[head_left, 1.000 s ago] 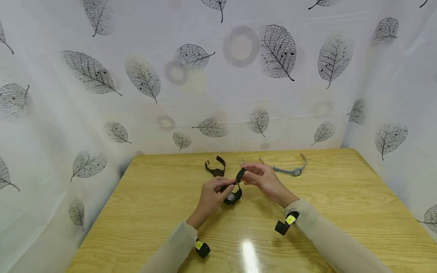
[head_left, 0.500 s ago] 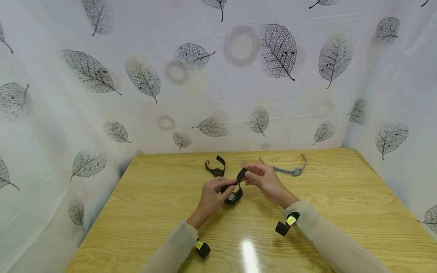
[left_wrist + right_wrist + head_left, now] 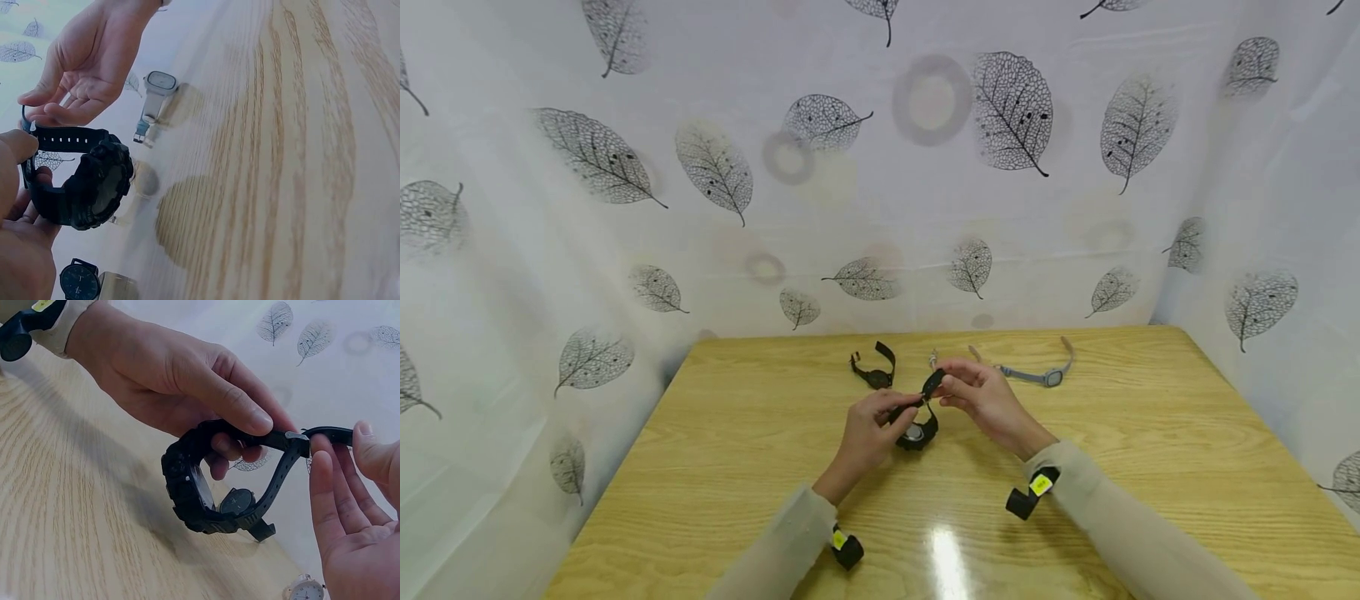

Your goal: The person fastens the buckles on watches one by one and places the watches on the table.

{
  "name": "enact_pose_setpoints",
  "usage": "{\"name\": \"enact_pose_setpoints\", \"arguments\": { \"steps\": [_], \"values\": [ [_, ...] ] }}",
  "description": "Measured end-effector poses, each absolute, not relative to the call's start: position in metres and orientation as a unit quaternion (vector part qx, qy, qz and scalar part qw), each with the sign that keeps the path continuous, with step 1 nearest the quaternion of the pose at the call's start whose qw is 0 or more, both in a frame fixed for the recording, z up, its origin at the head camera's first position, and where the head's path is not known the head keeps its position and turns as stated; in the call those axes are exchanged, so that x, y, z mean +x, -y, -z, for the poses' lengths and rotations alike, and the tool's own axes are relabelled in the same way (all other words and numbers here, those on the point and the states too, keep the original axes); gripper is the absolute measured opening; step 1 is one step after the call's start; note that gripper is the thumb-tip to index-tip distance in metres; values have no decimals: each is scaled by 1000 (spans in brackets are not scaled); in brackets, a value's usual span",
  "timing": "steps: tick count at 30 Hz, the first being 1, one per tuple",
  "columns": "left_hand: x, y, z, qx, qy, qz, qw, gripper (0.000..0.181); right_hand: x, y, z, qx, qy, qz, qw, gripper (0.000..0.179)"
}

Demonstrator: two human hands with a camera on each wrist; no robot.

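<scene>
Pinching the chunky, round, black plastic-looking watch (image 3: 103, 187) at centre frame, the left hand (image 3: 867, 432) apparently steadies it while the right hand (image 3: 990, 410) pinches its black strap end (image 3: 933, 383).

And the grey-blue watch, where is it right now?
In the head view, the grey-blue watch lies near the far edge of the wooden table, just beyond the right hand; it is the rightmost watch there.

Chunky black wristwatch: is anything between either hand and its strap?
Nothing visible: the left hand pinches the strap beside the buckle, the right hand its free end. The thinner black watch and blue-grey watch lie farther back on the table, out of the way.
</scene>
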State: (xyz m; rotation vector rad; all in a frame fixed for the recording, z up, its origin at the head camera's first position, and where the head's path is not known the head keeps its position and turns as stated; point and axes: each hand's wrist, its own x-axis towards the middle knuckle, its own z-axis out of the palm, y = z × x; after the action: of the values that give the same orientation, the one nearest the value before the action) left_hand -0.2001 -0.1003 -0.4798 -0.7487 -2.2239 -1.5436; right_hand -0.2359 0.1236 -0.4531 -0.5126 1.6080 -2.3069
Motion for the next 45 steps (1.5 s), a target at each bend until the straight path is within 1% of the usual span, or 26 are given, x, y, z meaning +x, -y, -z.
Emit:
{"name": "enact_pose_setpoints", "arguments": {
  "steps": [5,13,16,20,23,26,32,38,45],
  "values": [
    [-196,98,474,-266,781,538,171,20,-236,-123,455,-169,-554,803,141,17],
    [-181,98,449,-267,778,544,164,19,-236,-121,457,-166,-543,811,142,18],
    [-189,100,462,-271,779,542,163,18,-236,-121,458,-166,-547,809,139,18],
    [-200,104,480,-277,788,520,176,18,-237,-121,459,-169,-565,796,134,19],
    [-201,103,478,-279,796,501,195,18,-238,-121,457,-180,-579,785,127,21],
    [-202,102,476,-279,792,504,203,19,-239,-121,455,-188,-584,781,120,22],
    [-201,98,475,-274,773,537,197,19,-240,-123,454,-191,-583,781,120,21],
    [-201,95,474,-244,786,537,187,17,-239,-123,454,-194,-581,781,121,20],
    [-201,94,473,-236,792,526,203,15,-239,-123,453,-195,-582,781,116,20]
  ]
}}
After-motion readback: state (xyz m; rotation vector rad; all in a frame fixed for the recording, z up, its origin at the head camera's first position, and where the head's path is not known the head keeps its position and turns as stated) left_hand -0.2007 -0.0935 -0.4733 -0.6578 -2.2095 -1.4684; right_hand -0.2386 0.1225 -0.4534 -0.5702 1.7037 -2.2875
